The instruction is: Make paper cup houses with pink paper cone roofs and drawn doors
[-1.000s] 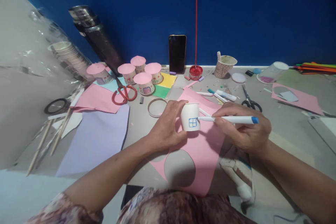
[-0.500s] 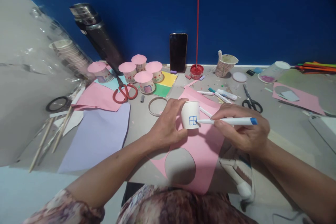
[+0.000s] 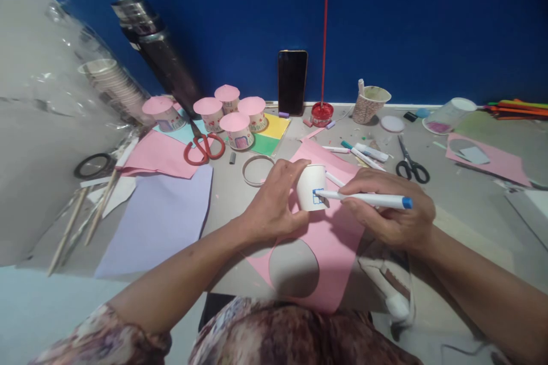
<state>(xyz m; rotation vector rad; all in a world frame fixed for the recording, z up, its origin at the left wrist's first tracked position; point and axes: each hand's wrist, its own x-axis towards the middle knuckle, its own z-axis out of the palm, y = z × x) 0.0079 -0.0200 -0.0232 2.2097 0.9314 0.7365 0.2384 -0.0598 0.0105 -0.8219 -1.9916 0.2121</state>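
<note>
My left hand [image 3: 274, 202] grips a small white paper cup [image 3: 309, 182] by its side, thumb below and fingers at the top. A blue window outline with panes is drawn on the cup. In my right hand [image 3: 387, 211] is a white marker [image 3: 377, 199] with a blue end, held like a pen, its tip on the drawn window. Under both hands lies a pink paper sheet [image 3: 329, 256] with a round hole cut out of it. Decorated cups with pink paper roofs [image 3: 237, 131] stand in a group further back on the left.
Red-handled scissors [image 3: 204, 148], a tape ring [image 3: 257, 170] and lavender paper [image 3: 162, 222] lie to the left. Black-handled scissors [image 3: 411, 166] and several markers [image 3: 363, 154] are at the right. A phone [image 3: 292, 82] and a flask [image 3: 162, 57] lean at the back.
The marker tip has moved from the window's right edge up and left to its upper part. My right hand has shifted slightly left; my left hand still holds the cup.
</note>
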